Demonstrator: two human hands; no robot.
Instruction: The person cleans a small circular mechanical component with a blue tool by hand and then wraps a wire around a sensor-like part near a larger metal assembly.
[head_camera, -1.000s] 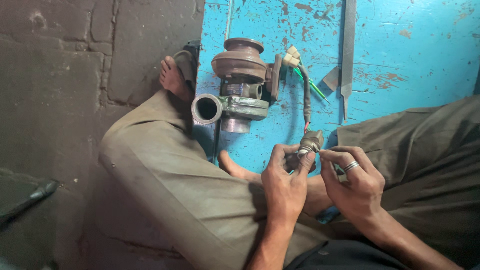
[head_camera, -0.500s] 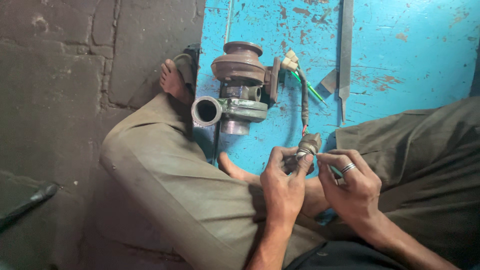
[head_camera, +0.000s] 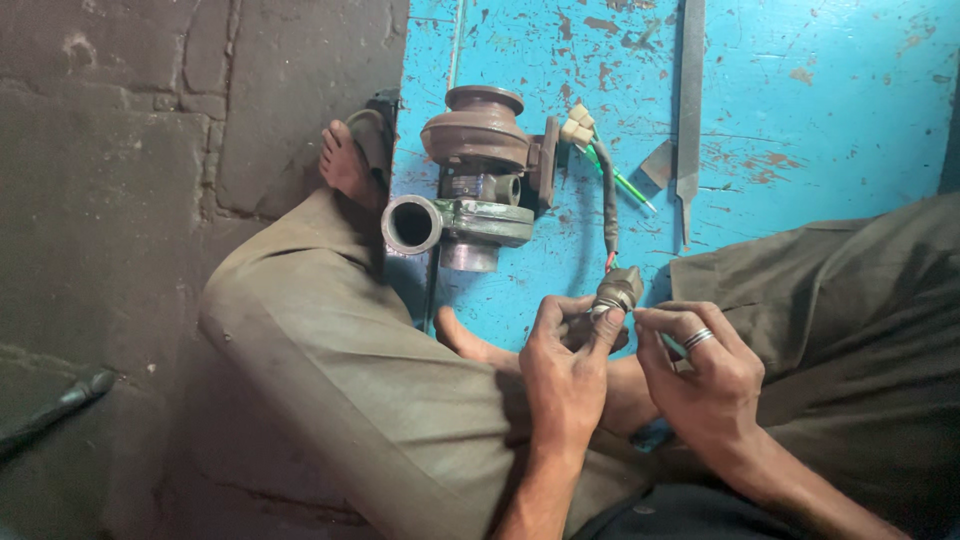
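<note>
Hands: both (head_camera: 565, 365) (head_camera: 700, 375) on sensor (head_camera: 617, 290) | turbocharger (head_camera: 475, 180) beyond | file (head_camera: 690, 110) right

This looks like a rough repair workshop where the work is done sitting on the ground. A grimy turbocharger (head_camera: 478, 180) lies on a chipped, blue-painted board (head_camera: 820, 120) beside a long metal file (head_camera: 689, 110) and a wired plug (head_camera: 578, 128). The floor (head_camera: 130, 200) next to it is dark, stained stone or concrete, with a dirty tool (head_camera: 55, 408) lying at the edge.
</note>
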